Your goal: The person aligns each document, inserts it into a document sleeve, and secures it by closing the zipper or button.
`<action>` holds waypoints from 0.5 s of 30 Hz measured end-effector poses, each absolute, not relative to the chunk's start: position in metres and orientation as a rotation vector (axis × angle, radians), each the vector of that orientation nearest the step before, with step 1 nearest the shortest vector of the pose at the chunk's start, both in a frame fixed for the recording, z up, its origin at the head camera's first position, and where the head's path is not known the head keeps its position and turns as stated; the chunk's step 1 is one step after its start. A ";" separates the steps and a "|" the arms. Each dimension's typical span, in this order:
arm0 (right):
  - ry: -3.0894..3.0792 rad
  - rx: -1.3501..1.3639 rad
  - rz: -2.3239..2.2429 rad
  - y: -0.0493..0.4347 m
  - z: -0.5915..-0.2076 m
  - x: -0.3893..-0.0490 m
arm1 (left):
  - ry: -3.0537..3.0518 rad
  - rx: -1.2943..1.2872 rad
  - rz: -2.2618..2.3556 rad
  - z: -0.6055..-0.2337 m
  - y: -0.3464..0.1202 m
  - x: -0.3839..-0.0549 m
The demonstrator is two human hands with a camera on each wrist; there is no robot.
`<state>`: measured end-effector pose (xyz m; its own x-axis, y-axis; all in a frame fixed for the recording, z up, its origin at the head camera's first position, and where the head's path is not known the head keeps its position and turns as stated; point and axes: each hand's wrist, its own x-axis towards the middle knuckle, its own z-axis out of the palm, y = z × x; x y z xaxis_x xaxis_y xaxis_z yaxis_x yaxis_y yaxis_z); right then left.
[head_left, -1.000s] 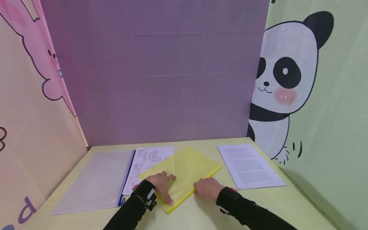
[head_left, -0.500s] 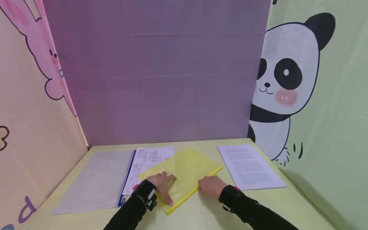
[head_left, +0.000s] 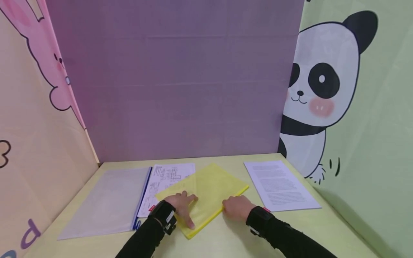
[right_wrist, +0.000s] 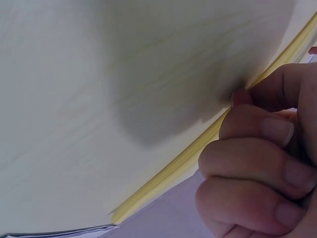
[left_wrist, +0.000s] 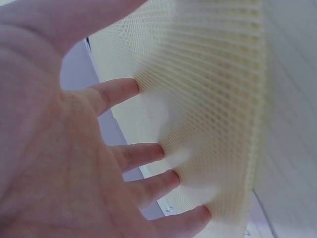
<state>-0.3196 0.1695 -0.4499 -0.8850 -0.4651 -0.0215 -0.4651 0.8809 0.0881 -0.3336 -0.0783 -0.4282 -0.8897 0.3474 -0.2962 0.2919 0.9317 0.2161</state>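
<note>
A yellow mesh document pouch [head_left: 216, 190] lies turned at an angle in the middle of the table, with a thicker yellow edge band [head_left: 206, 224] facing me. My left hand [head_left: 182, 208] rests on its left part with fingers spread. In the left wrist view, straight fingertips [left_wrist: 171, 178] press into the fine mesh [left_wrist: 208, 89]. My right hand [head_left: 238, 209] pinches the edge band about two thirds of the way toward its right end. The right wrist view shows thumb and index finger together at the band [right_wrist: 173, 171], other fingers curled; what lies between the fingertips is hidden.
A whitish document pouch [head_left: 106, 204] with a blue edge lies at the left. Beside it, a sheet with printed drawings [head_left: 169, 175] is partly under the yellow pouch. At the right lies a stack of printed text pages [head_left: 282, 186]. Fabric walls enclose the table.
My right hand has slid a little to the right along the pouch's edge band, mostly in the first half second. The left hand and the pouch have stayed in place.
</note>
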 end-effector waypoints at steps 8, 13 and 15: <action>-3.065 0.742 -0.131 0.170 -0.447 -0.321 | 2.756 0.464 0.234 -0.427 -0.080 -0.334; -3.061 0.723 -0.131 0.172 -0.448 -0.322 | 2.758 0.441 0.249 -0.431 -0.079 -0.335; -3.062 0.722 -0.127 0.173 -0.448 -0.323 | 2.752 0.431 0.254 -0.430 -0.079 -0.335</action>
